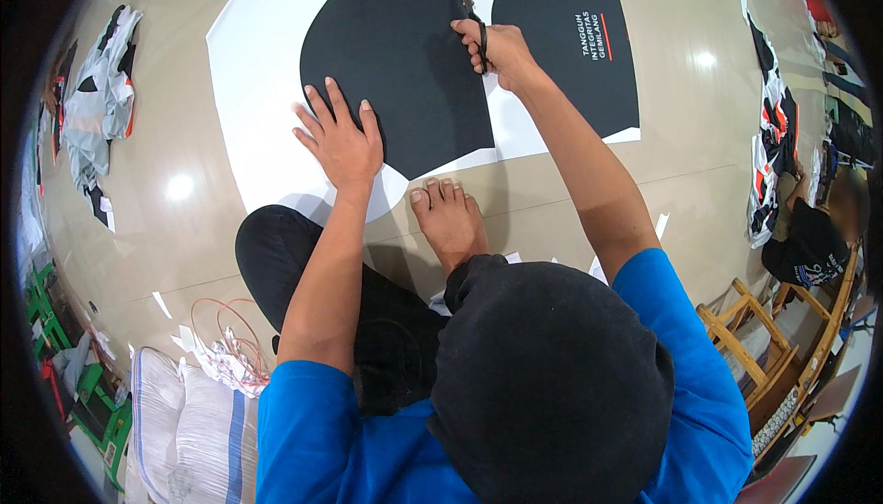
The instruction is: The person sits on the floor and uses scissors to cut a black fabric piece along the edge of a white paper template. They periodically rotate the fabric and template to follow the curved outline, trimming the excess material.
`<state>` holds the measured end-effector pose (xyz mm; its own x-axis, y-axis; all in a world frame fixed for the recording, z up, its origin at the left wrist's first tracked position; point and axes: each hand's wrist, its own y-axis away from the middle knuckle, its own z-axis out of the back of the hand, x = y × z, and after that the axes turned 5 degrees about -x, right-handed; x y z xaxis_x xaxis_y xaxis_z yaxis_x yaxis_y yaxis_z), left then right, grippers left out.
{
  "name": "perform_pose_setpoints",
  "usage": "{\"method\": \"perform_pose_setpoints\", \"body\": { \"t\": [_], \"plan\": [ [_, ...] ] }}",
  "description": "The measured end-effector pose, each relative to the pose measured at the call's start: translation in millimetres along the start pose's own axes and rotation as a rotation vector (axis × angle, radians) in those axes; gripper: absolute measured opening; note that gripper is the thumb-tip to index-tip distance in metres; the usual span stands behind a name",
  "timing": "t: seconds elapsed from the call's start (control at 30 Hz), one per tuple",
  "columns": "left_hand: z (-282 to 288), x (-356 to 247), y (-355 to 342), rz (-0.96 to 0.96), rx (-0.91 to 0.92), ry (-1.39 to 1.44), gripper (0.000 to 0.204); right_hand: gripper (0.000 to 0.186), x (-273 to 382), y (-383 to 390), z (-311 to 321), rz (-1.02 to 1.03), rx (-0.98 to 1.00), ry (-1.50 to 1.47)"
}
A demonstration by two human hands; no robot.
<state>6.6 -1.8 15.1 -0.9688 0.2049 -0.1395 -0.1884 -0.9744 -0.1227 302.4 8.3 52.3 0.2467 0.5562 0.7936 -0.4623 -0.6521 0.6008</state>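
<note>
Spread on the floor is a large sheet of printed fabric with white margins (253, 63). It bears a black curved panel (395, 35) and, to the right, a second black panel (552, 53) with white lettering and a thin red line. My left hand (345, 141) lies flat with fingers spread on the left edge of the first panel. My right hand (504, 53) grips the handles of black scissors (475, 18). Their blades point away from me, along the white strip between the panels. My bare foot (451, 228) rests just below the fabric's near edge.
Grey and black cloth pieces (97, 108) lie on the floor at far left, more cloth pieces (768, 136) at right. White sacks (207, 430) and tangled cord (230, 343) sit lower left. A wooden stool (750, 338) and another person (808, 242) are at right.
</note>
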Motion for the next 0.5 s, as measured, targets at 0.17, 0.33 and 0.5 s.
{"method": "perform_pose_setpoints", "body": {
  "t": [0.17,0.33,0.5],
  "plan": [
    [0.3,0.1,-0.9,0.003,0.005,0.008,0.074,0.039,-0.7,-2.5,0.3,0.01,0.005,0.012],
    [-2.8,2.1,0.0,-0.009,-0.005,-0.002,0.073,0.035,-2.6,-3.5,0.8,0.021,-0.003,0.045],
    [-0.5,0.6,-0.3,0.0,0.007,-0.007,0.074,0.035,2.2,1.9,-0.3,0.006,-0.01,0.008]
  ]
}}
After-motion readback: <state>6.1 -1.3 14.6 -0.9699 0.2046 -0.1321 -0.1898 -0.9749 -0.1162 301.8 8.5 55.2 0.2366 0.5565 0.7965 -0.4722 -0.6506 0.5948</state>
